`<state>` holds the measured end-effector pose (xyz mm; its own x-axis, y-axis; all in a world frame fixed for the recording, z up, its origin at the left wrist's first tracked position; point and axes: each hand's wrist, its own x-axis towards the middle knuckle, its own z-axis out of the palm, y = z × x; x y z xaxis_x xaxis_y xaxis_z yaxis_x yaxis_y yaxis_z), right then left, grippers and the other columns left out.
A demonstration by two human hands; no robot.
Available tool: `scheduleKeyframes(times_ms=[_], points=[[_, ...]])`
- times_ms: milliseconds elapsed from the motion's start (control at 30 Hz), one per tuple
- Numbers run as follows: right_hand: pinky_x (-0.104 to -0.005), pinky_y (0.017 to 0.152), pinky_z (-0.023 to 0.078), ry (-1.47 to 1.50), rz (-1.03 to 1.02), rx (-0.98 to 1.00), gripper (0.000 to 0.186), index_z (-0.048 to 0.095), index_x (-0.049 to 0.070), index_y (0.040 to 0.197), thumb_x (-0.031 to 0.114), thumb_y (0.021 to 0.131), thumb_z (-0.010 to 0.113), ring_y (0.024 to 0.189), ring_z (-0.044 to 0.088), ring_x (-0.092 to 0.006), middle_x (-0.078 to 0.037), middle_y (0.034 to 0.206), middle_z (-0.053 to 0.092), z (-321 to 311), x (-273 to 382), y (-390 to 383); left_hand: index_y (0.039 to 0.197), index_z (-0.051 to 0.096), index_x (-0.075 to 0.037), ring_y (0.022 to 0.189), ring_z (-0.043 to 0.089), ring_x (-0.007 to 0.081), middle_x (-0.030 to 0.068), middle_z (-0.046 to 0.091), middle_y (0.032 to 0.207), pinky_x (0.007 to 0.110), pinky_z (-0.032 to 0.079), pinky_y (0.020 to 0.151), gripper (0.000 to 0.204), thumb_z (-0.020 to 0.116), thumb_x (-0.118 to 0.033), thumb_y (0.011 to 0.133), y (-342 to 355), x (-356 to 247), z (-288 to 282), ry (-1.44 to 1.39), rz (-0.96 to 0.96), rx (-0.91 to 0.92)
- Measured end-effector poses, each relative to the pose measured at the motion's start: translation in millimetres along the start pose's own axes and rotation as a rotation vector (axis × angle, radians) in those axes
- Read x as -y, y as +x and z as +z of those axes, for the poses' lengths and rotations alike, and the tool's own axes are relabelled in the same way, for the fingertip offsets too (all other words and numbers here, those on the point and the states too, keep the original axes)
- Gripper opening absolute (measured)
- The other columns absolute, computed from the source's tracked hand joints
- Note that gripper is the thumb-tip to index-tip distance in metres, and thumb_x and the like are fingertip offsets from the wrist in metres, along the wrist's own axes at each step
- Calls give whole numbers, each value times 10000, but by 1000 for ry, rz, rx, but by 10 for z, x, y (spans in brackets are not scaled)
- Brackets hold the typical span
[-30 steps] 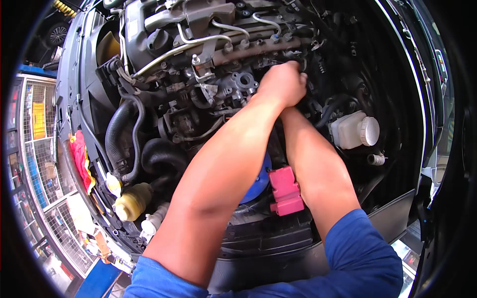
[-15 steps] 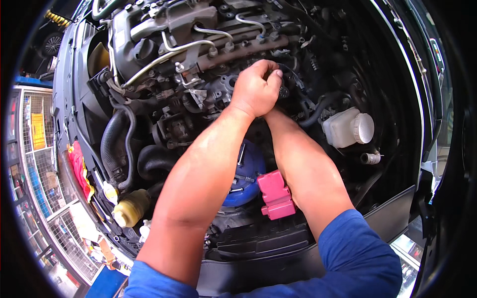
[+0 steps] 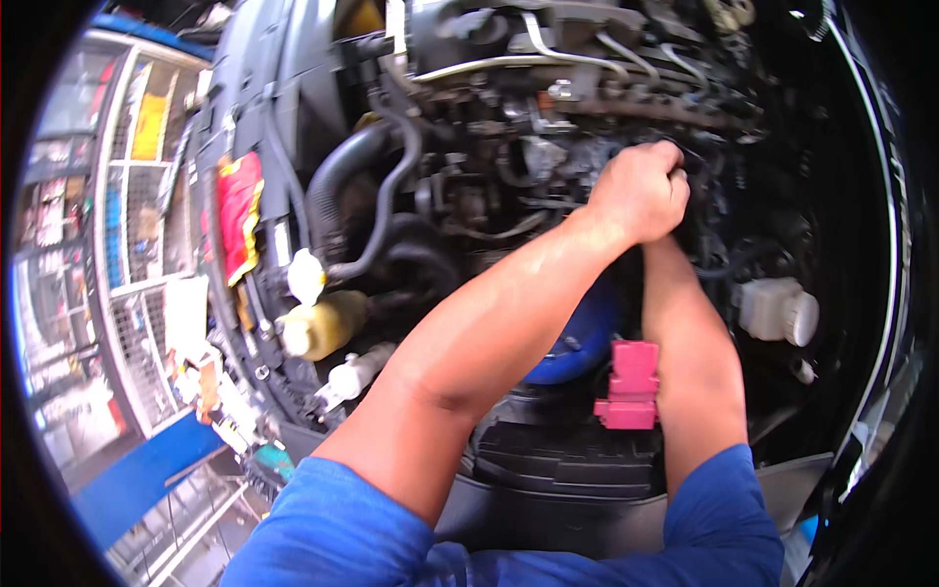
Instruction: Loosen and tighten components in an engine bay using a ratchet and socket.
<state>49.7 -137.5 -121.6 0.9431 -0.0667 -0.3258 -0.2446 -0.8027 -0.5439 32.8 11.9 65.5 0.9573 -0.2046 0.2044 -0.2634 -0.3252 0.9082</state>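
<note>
My left hand [image 3: 641, 196] reaches into the engine bay at the upper right of centre, beside metal housings just below a rusty fuel rail [image 3: 657, 112]. Its fingers are curled; what they grip is hidden. My right forearm [image 3: 694, 352] rises beneath it, and the right hand is hidden under the left one and among the engine parts. A pink plastic cover [image 3: 632, 382] lies along the right forearm, with a blue round part [image 3: 572, 347] partly behind the left forearm. A white reservoir [image 3: 773, 311] sits right of my arms.
At left are black hoses [image 3: 337, 181], a yellowish reservoir [image 3: 315, 328] and a red-and-yellow cloth [image 3: 240, 215] on the car's edge. Beyond stands a wire-mesh shelving cage [image 3: 147, 235] with a blue panel [image 3: 147, 474] low down. A dark body edge [image 3: 861, 166] borders the right side.
The view has swung, so the engine sits further right and more shelving shows. My left hand has turned slightly, its thumb now showing, and stays at about the same engine spot.
</note>
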Motion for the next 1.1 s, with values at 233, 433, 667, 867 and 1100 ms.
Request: scheduleKeyframes(times_ms=[233,433,667,867,1100], points=[[-438,902,502,-172,202,62,748,420,47,1285,200,663,806,1066,619,-386,-224,1120,647,-289,669,-248,1016,646,-1,884,609,366,182,626,929,419,506,781,335,708,-244,795,-830,-254,-899,251,-23,-186],[-437,916,501,-459,108,-38,800,384,46,1305,200,648,813,1083,599,-382,-208,1171,597,-361,755,-460,1052,647,-4,756,654,146,86,679,880,296,524,684,227,700,-93,850,-1487,-450,-2521,411,-161,-445],[-419,901,506,-406,134,-92,691,474,65,1264,173,655,782,1080,602,-360,-181,1140,609,-136,845,-420,1234,569,-15,972,649,319,182,666,1048,387,493,875,492,683,-267,827,-2930,255,-4443,1041,-987,-499],[-333,759,521,11,-138,59,522,510,56,1026,63,584,788,903,635,-180,-44,891,584,127,-388,3,1310,482,-27,813,645,236,139,658,905,366,503,760,574,597,-177,768,-2695,548,-4250,826,-1018,-381],[-413,724,524,-60,-274,-47,178,626,33,810,129,682,705,827,658,-340,-176,793,643,209,163,-140,1052,576,-36,548,501,82,36,583,811,216,348,447,245,413,-161,919,-3157,467,-4767,329,-817,-827]])
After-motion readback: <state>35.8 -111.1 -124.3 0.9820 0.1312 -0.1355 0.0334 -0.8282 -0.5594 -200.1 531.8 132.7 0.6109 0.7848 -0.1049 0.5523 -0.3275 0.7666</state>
